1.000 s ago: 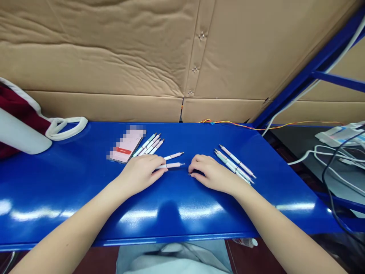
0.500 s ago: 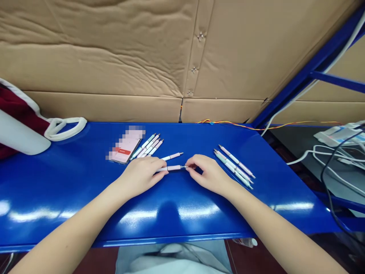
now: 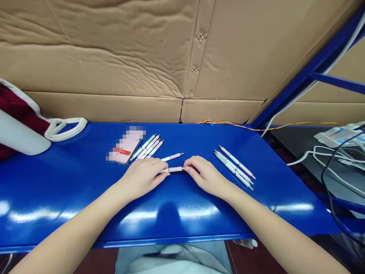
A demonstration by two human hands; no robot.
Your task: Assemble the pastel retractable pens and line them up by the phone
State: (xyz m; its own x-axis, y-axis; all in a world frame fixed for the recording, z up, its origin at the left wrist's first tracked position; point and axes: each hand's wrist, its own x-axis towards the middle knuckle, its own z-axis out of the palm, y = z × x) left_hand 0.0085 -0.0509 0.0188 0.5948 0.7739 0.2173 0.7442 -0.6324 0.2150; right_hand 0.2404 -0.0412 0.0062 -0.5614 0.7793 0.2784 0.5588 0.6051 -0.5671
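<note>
A pale pink and white pen (image 3: pixel 175 169) lies level between my two hands, above the middle of the blue table. My left hand (image 3: pixel 146 173) is closed around its white rear part, which the fingers mostly hide. The thumb and forefinger of my right hand (image 3: pixel 203 174) pinch the metal tip at the other end. Just beyond the held pen, another pen (image 3: pixel 172 156) lies partly behind my left hand. Several pens (image 3: pixel 149 144) in pastel colours lie side by side past my left hand. To the right of my right hand, a second group of pens (image 3: pixel 234 167) rests at a slant.
A phone-like pink item (image 3: pixel 124 152), partly pixelated, lies left of the pens. A white cylinder (image 3: pixel 23 133) and a dark red bag with a white strap (image 3: pixel 67 127) stand at the left. Cardboard (image 3: pixel 128 68) backs the blue table (image 3: pixel 71 179). Cables (image 3: pixel 336 163) run at the right.
My right fingers have closed further over the pen's tip, and less metal shows. The pen and my left hand have shifted slightly to the right.
</note>
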